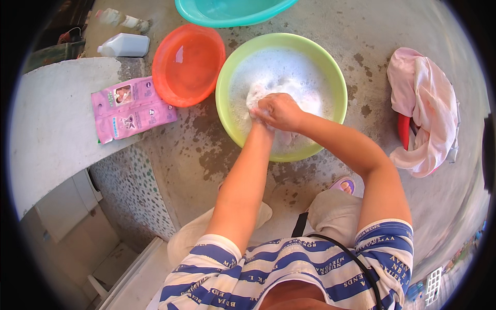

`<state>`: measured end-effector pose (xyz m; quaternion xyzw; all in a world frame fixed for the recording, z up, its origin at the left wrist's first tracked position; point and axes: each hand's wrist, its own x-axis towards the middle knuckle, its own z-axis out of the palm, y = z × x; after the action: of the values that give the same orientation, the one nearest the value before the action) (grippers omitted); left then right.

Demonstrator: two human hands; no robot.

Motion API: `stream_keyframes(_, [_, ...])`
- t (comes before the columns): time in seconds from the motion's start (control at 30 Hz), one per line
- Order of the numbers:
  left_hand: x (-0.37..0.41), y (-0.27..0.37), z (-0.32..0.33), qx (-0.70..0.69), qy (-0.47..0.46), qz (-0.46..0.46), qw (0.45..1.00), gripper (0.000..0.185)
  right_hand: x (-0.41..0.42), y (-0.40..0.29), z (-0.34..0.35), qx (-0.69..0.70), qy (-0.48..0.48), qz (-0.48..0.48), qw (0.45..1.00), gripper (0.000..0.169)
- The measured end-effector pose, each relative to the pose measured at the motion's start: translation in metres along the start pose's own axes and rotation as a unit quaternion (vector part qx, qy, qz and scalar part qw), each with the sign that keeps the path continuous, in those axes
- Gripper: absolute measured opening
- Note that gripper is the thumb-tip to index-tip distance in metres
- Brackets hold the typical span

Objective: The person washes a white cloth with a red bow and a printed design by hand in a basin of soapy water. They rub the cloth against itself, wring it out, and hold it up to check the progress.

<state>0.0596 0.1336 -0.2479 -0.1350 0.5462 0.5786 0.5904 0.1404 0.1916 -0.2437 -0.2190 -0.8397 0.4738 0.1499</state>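
A lime-green plastic basin (pixel 339 97) stands on the floor in front of me, full of soapy water and white foam (pixel 286 62). In it lies a wet, pale pink cloth (pixel 255 93), bunched up and partly covered by suds. My right hand (pixel 282 111) is curled over this cloth, its fingers bent round to the left. Beneath it my left hand (pixel 260 114) reaches into the suds at the same spot. Foam, cloth and the right hand hide most of the left one, so its grip does not show.
An orange basin (pixel 190 97) of water and a turquoise basin (pixel 236 19) stand nearby. Left are a pink printed packet (pixel 131 108) on a pale ledge (pixel 58 116), a white jug (pixel 126 45) and a clear bottle (pixel 122 19). Pink fabric (pixel 430 104) covers something red at right.
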Motion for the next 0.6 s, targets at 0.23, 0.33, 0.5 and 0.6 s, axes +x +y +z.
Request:
stream_keyframes(0.23, [-0.038, 0.009, 0.035, -0.027, -0.037, -0.016, 0.999, 0.048, 0.0, -0.022, -0.02, -0.02, 0.143, 0.085, 0.986, 0.038])
stream_keyframes(0.33, [-0.033, 0.009, 0.036, -0.026, -0.07, 0.004, 0.997, 0.045, -0.001, -0.024, -0.017, 0.036, 0.162, 0.186, 0.968, 0.038])
stream_keyframes(0.5, [-0.028, -0.005, 0.036, 0.017, -0.04, 0.059, 0.997, 0.055, -0.004, -0.028, -0.015, -0.02, 0.044, 0.077, 0.996, 0.042])
stream_keyframes(0.6, [-0.033, 0.0, 0.033, 0.044, -0.025, 0.044, 0.998, 0.053, -0.003, -0.027, -0.02, -0.004, 0.157, 0.215, 0.964, 0.04])
